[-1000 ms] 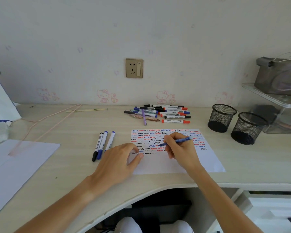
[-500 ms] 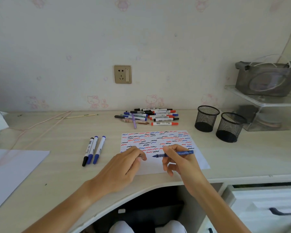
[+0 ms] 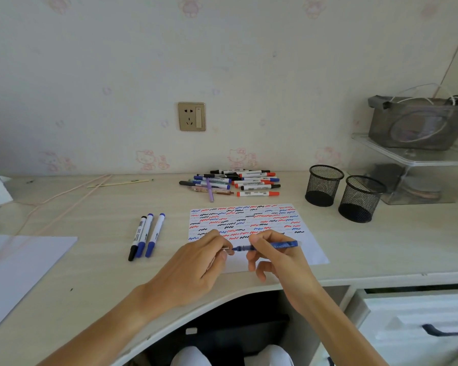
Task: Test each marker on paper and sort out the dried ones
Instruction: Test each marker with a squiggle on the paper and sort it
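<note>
A white paper (image 3: pixel 311 250) covered with red, blue and black squiggles lies on the desk in front of me. Just above its near part, my right hand (image 3: pixel 278 260) holds a blue pen (image 3: pixel 283 244) level, tip pointing left. My left hand (image 3: pixel 196 268) pinches a small clear cap (image 3: pixel 225 250) right at the pen's tip. A pile of several markers (image 3: pixel 238 183) lies behind the paper near the wall. Three capped markers (image 3: pixel 146 235), one black and two blue, lie side by side left of the paper.
Two black mesh cups (image 3: pixel 324 186) (image 3: pixel 361 199) stand right of the paper. A clear shelf (image 3: pixel 413 159) with a grey basket sits at the far right. A white sheet (image 3: pixel 19 265) lies at the left, with a pink cord (image 3: pixel 64 196) behind it. Drawers (image 3: pixel 421 326) are at lower right.
My right hand lifted the pen off the squiggles and turned it level, tip to the left. My left hand moved in, so the cap now meets the tip.
</note>
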